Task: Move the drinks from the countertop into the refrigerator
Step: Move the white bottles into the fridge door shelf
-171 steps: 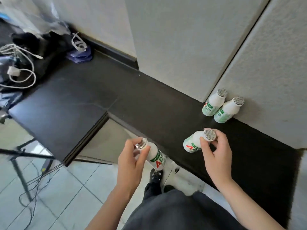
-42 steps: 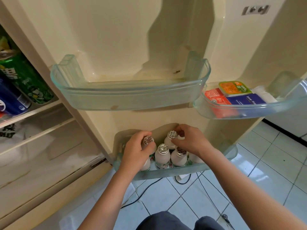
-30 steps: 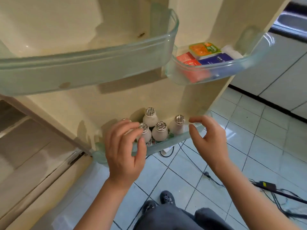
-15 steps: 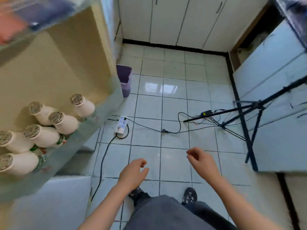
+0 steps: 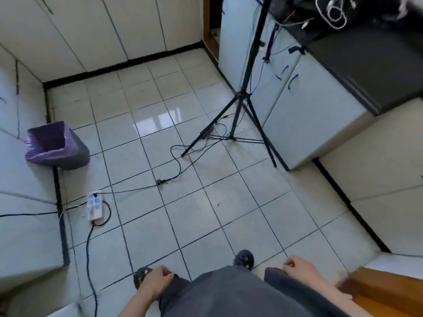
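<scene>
My left hand (image 5: 158, 280) hangs loosely curled beside my grey trousers (image 5: 229, 294), holding nothing. My right hand (image 5: 297, 267) is just as relaxed and empty. The dark glossy countertop (image 5: 366, 60) runs along the upper right, with white cables (image 5: 335, 12) at its far end. I cannot tell where the drinks are. A black metal tripod (image 5: 242, 106) stands on the pale tiled floor (image 5: 194, 202), just beside the counter's cabinets.

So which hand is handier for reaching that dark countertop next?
Probably the right hand: the countertop lies up on its side of the view, while the left hand hangs on the far side. Both hands hold nothing, so either is free.
</scene>
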